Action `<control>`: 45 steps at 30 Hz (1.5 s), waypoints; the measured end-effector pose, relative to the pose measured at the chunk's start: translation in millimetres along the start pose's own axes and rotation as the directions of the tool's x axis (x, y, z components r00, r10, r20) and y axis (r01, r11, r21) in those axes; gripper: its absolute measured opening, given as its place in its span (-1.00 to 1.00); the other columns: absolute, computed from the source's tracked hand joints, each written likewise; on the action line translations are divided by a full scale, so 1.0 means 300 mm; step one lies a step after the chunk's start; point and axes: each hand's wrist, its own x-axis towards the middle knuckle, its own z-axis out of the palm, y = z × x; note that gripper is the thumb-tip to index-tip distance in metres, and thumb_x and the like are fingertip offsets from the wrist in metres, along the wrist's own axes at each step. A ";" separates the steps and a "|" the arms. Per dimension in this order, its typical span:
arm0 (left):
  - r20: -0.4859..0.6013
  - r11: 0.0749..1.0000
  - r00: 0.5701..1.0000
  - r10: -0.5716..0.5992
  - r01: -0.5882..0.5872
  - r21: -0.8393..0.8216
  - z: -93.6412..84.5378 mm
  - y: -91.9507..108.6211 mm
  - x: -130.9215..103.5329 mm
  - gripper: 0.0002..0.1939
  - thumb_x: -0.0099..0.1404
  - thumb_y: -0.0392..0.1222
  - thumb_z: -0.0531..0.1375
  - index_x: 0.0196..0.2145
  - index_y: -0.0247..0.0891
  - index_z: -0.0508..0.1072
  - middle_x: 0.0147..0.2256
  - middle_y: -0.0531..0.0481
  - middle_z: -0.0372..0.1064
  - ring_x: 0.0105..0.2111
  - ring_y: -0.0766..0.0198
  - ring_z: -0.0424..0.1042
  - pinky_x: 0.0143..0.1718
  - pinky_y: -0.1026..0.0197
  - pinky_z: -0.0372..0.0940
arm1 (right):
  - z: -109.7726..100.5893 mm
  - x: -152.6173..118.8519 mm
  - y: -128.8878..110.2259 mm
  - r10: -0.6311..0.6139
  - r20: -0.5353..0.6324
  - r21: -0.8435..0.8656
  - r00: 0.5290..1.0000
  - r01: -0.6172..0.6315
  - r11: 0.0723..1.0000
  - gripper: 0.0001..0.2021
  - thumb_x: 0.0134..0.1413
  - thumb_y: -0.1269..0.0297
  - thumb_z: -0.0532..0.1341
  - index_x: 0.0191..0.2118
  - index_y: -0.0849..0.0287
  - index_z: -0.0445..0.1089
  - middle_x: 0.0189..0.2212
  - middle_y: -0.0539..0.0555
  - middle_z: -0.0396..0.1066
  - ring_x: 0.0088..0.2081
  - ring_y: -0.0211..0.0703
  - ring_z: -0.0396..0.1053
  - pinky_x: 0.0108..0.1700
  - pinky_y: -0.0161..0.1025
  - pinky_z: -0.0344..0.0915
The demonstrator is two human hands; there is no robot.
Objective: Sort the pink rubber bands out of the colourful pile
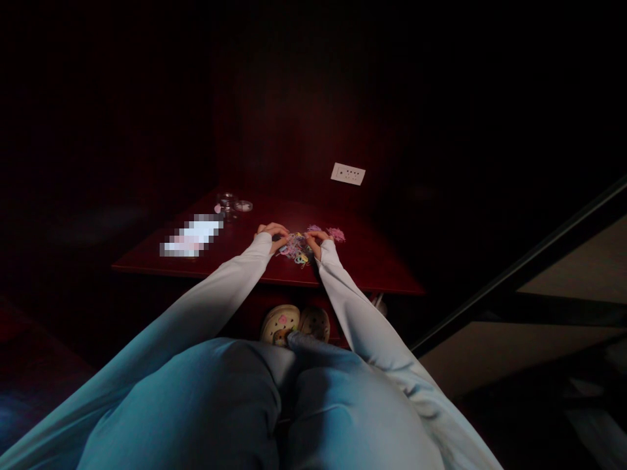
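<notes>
A loose pile of small multicoloured loops (296,249), like little elastic bands or hair ties, lies near the front edge of the dark red table. At its left side is my left hand (272,234), thumb and fingers bent together against the pile. My right hand (317,241) reaches in from the right, its thumb and index finger pinched at the pile's edge. Whatever the fingertips hold is too small to make out. Just beyond my right hand sits a small pink heap (336,234), with a purple heap (313,228) beside it, partly hidden by my fingers.
A bright, pixelated flat object (193,236) lies on the left of the table (365,274). Behind it stand a clear container (226,205) and a small round clear dish or lid (243,205). A white socket plate (348,173) is on the back wall. Clogs (281,321) show below.
</notes>
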 end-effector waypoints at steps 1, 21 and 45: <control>0.002 1.000 1.000 0.011 -0.011 -0.008 -0.002 0.002 0.001 -0.90 0.31 -0.14 0.26 -0.33 -0.11 0.60 -0.02 0.01 0.56 0.06 0.06 0.38 0.16 -0.04 0.15 | -0.001 -0.006 -0.014 0.004 -0.005 -0.015 1.000 -0.004 1.000 -0.65 0.28 -0.03 0.19 -0.14 0.10 0.61 -0.25 0.11 0.49 -0.08 0.00 0.31 0.07 -0.06 0.23; -0.120 0.981 0.974 0.191 -0.185 0.059 -0.014 0.010 0.036 -0.93 0.31 -0.15 0.31 -0.32 -0.14 0.60 -0.11 -0.03 0.52 -0.07 0.10 0.43 0.13 0.01 0.21 | -0.032 -0.056 -0.130 -0.041 0.065 -0.083 0.997 0.047 0.995 -0.58 0.41 -0.01 0.09 -0.22 0.07 0.64 -0.16 0.12 0.42 0.00 0.01 0.22 0.15 -0.05 0.14; -0.135 0.968 0.991 -0.017 -0.018 -0.252 -0.006 0.061 0.010 -0.82 0.14 -0.08 0.34 -0.41 -0.25 0.62 -0.64 0.12 0.25 -0.60 0.36 0.16 -0.54 0.29 0.04 | -0.037 -0.047 -0.126 -0.131 -0.135 -0.184 0.982 0.105 0.977 -0.73 0.31 0.00 0.25 -0.26 0.01 0.61 -0.18 0.10 0.41 -0.07 0.02 0.21 0.08 -0.01 0.12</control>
